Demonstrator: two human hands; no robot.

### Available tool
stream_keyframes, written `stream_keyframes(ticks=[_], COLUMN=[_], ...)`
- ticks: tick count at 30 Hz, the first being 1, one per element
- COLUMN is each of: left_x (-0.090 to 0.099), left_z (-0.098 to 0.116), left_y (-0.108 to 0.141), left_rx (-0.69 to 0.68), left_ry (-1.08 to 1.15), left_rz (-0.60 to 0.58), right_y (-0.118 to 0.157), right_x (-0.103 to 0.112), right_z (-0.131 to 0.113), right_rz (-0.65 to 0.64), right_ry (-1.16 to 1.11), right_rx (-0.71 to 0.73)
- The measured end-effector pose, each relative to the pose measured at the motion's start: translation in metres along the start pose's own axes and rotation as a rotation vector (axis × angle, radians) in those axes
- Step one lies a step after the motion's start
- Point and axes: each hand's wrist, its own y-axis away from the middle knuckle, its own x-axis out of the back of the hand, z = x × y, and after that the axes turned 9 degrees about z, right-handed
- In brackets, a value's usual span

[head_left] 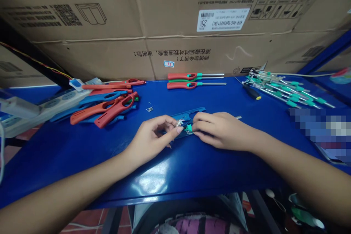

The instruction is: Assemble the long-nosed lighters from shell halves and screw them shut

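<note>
At the middle of the blue table, my left hand pinches a small whitish and metallic lighter part between thumb and forefinger. My right hand is closed on a lighter rod assembly with a teal trigger. The tip of its metal rod sticks out beyond the right fingers. Beneath both hands lie blue lighter casing halves, partly covered by the fingers. Thin white wire shows near the trigger.
Red, orange and blue lighter casings are piled left, beside a power strip. Red and green lighters lie at the back. Small springs sit left of centre. A screwdriver and several rod assemblies lie right. Cardboard stands behind.
</note>
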Motion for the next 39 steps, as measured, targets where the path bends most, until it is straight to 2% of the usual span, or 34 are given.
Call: stream_keyframes(ticks=[2, 5, 11, 18, 23, 28, 33, 39], left_x=[0.000, 0.002, 0.004, 0.003, 0.003, 0.004, 0.003, 0.002], left_z=[0.001, 0.000, -0.001, 0.000, 0.000, -0.002, -0.002, -0.003], left_y=[0.000, 0.000, 0.001, 0.000, 0.000, -0.001, -0.002, -0.003], left_rx=[0.025, -0.049, -0.210, -0.147, -0.103, -0.083, -0.080, -0.129], left_ry=[-0.016, -0.111, -0.242, -0.197, -0.192, -0.145, -0.122, -0.155], left_rz=[-0.027, -0.015, 0.011, -0.038, -0.052, -0.061, -0.071, -0.068], right_y=[0.001, 0.001, -0.003, -0.004, -0.004, -0.007, -0.009, -0.009], right_x=[-0.001, -0.005, -0.009, -0.015, -0.020, -0.018, -0.018, -0.021], right_z=[0.002, 0.003, 0.001, 0.002, 0.005, 0.008, 0.009, 0.008], right_rz=[0.032, 0.059, 0.043, -0.072, -0.045, -0.017, 0.058, 0.078], right_ry=[-0.177, -0.415, -0.599, -0.901, -1.053, -1.070, -0.925, -0.909], right_rx=[-0.061, -0.135, -0.302, -0.504, -0.568, -0.567, -0.451, -0.451])
